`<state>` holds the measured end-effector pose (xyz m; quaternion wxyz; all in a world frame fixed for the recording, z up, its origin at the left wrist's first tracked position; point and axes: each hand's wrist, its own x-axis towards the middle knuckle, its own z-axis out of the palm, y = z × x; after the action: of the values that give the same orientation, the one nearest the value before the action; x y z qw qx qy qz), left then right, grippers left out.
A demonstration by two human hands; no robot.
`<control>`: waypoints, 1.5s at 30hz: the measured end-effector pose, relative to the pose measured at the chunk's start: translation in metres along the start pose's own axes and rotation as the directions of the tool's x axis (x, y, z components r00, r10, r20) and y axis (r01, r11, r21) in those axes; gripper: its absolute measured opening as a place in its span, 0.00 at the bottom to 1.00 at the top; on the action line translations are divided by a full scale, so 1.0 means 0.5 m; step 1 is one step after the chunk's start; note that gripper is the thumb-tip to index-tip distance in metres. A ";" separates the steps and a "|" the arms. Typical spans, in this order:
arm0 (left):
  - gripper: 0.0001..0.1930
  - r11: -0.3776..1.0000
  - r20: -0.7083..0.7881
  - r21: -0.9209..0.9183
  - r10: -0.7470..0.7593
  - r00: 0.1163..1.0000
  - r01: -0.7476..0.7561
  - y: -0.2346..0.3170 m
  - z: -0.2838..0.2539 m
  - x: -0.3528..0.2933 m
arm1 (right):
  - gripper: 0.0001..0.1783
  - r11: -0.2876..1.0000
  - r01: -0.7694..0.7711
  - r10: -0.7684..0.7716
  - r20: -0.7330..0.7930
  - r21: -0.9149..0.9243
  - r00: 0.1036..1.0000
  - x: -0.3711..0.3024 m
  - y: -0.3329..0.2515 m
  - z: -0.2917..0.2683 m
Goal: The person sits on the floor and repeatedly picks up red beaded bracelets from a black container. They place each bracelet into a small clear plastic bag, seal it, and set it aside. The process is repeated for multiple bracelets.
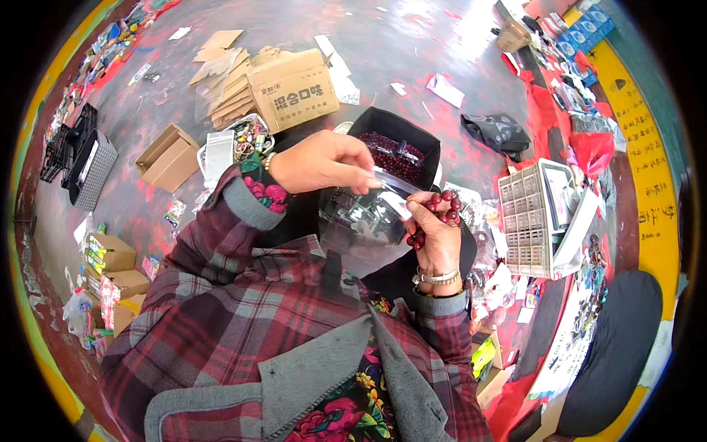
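Note:
My left hand [324, 162] pinches the upper edge of a small transparent plastic bag [390, 193] between thumb and fingers. Dark red round beads on a string, like a bead bracelet [446, 208], hang around the fingers of my right hand [440, 247]. That hand is closed, its thumb against the other side of the bag's edge. Beyond the hands, a black box [421, 136] holds many dark red beads in transparent wrapping [390, 152]. Closer to my body, below the bag, more transparent plastic packaging [361, 221] shows; its contents are hard to make out.
Flattened cardboard and a brown carton [293, 90] lie ahead on the left, near an open carton [168, 156] and a white basket of small items [247, 140]. To the right stands a white plastic crate [524, 225]; a dark folded bag [497, 132] lies beyond it.

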<state>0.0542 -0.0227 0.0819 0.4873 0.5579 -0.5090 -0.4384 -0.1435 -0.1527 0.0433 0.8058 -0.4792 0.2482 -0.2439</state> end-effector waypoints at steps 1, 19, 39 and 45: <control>0.08 0.994 -0.040 -0.074 -0.078 0.996 0.075 -0.005 0.000 -0.006 | 0.04 1.000 0.003 -0.002 -0.014 0.019 1.000 0.002 0.002 -0.002; 0.10 0.944 -0.285 -0.325 -0.153 0.946 0.055 -0.065 0.045 -0.005 | 0.08 0.861 0.237 -0.312 -0.100 -0.449 0.945 -0.001 -0.053 -0.006; 0.19 0.361 -0.045 0.849 0.777 0.627 -0.385 -0.049 0.117 0.000 | 0.11 0.984 -0.043 0.049 -0.032 0.173 0.998 -0.006 -0.018 0.021; 0.21 0.406 -0.045 0.807 0.766 0.642 -0.428 -0.053 0.126 0.003 | 0.02 0.992 0.027 -0.007 -0.162 0.120 0.987 -0.004 -0.016 0.031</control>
<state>-0.0042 -0.0301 0.0468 0.4392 0.5538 -0.6924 0.1451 -0.1366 -0.1450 0.0573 0.8088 -0.4098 0.2932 -0.3034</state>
